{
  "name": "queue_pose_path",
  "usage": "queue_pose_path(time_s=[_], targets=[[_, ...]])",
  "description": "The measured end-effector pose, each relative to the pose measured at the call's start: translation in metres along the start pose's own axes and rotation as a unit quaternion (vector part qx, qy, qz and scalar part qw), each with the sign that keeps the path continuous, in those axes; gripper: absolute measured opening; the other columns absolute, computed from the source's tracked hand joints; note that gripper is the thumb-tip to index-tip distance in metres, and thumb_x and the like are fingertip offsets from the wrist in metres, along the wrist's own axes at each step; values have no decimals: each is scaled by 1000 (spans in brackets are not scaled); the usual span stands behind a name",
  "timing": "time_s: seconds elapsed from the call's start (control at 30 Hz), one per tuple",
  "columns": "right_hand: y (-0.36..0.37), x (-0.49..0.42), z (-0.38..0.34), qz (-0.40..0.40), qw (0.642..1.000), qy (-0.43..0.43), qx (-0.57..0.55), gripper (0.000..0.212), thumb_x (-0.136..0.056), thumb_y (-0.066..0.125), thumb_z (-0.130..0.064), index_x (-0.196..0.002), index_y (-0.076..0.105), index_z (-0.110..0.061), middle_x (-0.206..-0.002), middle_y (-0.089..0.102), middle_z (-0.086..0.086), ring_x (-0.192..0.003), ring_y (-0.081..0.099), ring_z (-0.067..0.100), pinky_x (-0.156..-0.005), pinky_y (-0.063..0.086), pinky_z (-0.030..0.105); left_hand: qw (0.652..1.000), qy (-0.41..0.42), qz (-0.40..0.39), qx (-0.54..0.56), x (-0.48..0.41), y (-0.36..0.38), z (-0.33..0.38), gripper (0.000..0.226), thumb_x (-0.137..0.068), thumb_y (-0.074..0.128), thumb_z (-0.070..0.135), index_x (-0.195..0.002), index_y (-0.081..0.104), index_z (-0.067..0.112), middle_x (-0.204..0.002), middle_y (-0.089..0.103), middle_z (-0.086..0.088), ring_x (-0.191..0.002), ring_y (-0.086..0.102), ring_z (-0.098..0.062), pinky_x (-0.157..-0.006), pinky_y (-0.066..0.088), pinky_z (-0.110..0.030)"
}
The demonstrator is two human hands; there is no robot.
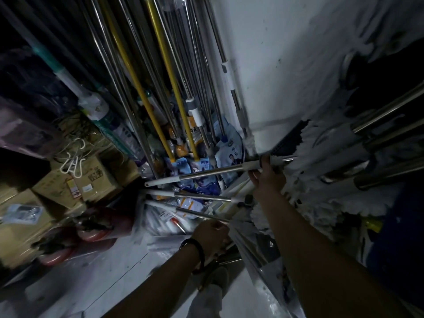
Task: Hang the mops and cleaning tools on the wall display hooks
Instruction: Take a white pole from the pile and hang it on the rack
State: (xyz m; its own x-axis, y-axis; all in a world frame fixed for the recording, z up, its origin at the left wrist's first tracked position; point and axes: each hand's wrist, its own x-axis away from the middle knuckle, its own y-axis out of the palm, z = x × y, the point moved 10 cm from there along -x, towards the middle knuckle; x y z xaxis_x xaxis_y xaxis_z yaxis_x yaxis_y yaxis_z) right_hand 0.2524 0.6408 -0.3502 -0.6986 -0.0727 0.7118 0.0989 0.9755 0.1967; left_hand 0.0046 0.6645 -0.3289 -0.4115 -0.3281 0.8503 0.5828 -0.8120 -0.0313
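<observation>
Black wristband; left hand (212,235) curls round lower mop pole (202,214). Right hand (267,174) clenches upper mop handle (206,173), beside white mop head (305,154). Advice: lift one mop, keep level, avoid snagging yellow poles (163,53) beyond.

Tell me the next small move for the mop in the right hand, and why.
Probably lift the mop handle clear of the pile: the right hand grips its white collar, it lies among loose handles, and the left hand holds a lower handle.
</observation>
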Motion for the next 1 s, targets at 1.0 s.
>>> queue_pose_path(time_s=[1.0], targets=[[80, 135, 114, -229, 968, 89, 47, 34, -100, 68, -23, -128, 59, -4, -113, 74, 14, -91, 79, 31, -74, 66, 49, 927, -23, 65, 368, 39, -128, -23, 36, -97, 65, 44, -119, 63, 16, -123, 65, -9, -107, 71, -39, -76, 59, -43]])
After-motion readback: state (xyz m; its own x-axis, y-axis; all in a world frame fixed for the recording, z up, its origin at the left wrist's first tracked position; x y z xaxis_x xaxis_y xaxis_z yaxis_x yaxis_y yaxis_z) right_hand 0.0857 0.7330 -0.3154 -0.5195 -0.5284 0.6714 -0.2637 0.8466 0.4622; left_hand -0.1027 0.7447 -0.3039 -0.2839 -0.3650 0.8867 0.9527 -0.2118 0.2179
